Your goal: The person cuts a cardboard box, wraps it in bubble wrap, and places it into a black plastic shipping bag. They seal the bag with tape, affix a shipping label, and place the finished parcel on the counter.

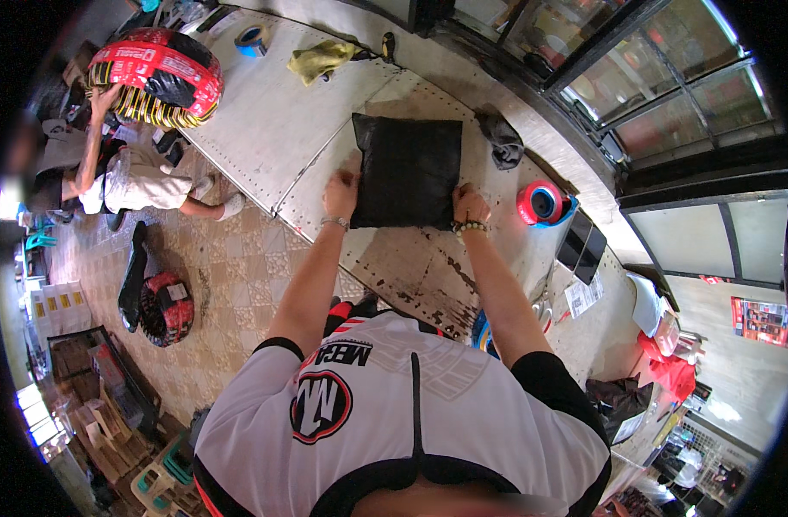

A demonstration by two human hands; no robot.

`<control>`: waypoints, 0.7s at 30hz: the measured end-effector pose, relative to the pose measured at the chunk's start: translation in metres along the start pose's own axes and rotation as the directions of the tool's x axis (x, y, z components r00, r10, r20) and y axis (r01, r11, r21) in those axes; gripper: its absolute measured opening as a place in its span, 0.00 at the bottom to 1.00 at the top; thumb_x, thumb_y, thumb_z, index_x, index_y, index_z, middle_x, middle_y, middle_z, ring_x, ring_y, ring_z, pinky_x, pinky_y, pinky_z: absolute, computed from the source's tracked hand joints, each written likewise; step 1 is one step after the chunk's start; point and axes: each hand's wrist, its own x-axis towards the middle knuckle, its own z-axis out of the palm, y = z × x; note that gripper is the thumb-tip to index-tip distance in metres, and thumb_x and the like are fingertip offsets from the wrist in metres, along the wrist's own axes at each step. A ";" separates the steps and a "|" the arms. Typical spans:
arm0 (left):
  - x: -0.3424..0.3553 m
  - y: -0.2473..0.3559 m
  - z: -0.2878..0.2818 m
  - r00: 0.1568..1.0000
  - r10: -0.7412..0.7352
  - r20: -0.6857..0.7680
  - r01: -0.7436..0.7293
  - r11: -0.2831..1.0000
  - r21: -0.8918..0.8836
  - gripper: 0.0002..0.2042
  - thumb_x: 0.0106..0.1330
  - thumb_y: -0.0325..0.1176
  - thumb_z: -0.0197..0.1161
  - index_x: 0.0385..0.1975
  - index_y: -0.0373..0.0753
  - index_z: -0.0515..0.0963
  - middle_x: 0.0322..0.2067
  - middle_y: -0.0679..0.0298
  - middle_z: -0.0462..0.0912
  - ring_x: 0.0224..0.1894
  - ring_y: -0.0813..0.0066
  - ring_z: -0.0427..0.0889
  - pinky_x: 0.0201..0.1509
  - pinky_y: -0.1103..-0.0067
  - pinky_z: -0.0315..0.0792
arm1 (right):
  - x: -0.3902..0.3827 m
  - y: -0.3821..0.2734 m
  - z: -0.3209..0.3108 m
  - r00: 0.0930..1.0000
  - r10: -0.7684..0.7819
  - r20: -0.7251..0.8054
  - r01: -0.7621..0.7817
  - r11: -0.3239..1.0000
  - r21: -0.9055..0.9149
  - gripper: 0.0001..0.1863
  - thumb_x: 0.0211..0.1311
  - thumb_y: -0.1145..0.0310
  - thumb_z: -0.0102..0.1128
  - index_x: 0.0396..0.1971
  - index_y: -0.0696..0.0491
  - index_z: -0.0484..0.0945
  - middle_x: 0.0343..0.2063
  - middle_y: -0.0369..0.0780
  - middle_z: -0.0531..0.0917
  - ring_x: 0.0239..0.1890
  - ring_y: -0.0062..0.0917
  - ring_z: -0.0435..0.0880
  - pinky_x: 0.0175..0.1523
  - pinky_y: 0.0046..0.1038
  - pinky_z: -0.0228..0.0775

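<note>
A person in a white, black and red jersey (394, 414) is leaning over a worn metal workbench (265, 129), both bare forearms reaching forward from the lower edge of the view. The left hand (341, 191), a bracelet at its wrist, is closing its fingers on the near left edge of a flat black plastic bag (407, 168), while the right hand (470, 207), wearing a beaded bracelet, is pinching the bag's near right corner; both hands are gripping the bag, which is lying flat on the bench directly in front of the person. Just to the right of the right hand, a red roll of tape (540, 202) is sitting on the benchtop, with two dark flat panels (582, 248) close beside it. A crumpled grey rag (502, 142) is lying just beyond the bag's far right corner. Farther along the bench, a yellow-green cloth (319, 59) and a blue roll of tape (253, 39) are resting well apart from the bag. At the far left end, another person (127, 177) is crouching on the tiled floor (239, 284), one hand raised to a tyre wrapped in red and black packaging (157, 76). A second wrapped tyre (166, 308) is lying on the floor nearer the camera.
</note>
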 end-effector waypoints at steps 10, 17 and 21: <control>-0.068 0.064 0.007 0.801 0.597 0.039 -0.577 0.753 0.316 0.32 0.65 0.45 0.60 0.66 0.38 0.61 0.67 0.49 0.61 0.71 0.48 0.54 0.71 0.60 0.53 | -0.044 -0.058 -0.010 0.900 -0.406 -0.160 0.410 0.912 -0.004 0.24 0.65 0.50 0.51 0.55 0.48 0.75 0.46 0.47 0.76 0.48 0.41 0.77 0.47 0.41 0.74; -0.007 0.015 0.019 0.904 0.330 0.273 -0.246 0.921 -0.301 0.39 0.67 0.54 0.57 0.67 0.29 0.55 0.66 0.45 0.62 0.67 0.51 0.63 0.70 0.70 0.56 | -0.017 0.118 -0.039 0.920 0.068 -0.385 0.046 0.959 0.281 0.28 0.44 0.80 0.53 0.51 0.54 0.71 0.49 0.51 0.69 0.53 0.48 0.68 0.56 0.45 0.66; -0.036 -0.006 0.054 0.884 0.171 0.435 -0.025 0.947 -0.321 0.40 0.68 0.55 0.55 0.69 0.31 0.51 0.68 0.50 0.58 0.66 0.52 0.64 0.68 0.69 0.59 | -0.062 0.226 -0.116 0.648 0.332 -0.685 0.290 0.724 0.626 0.19 0.47 0.89 0.49 0.40 0.57 0.77 0.29 0.41 0.80 0.27 0.24 0.81 0.35 0.26 0.75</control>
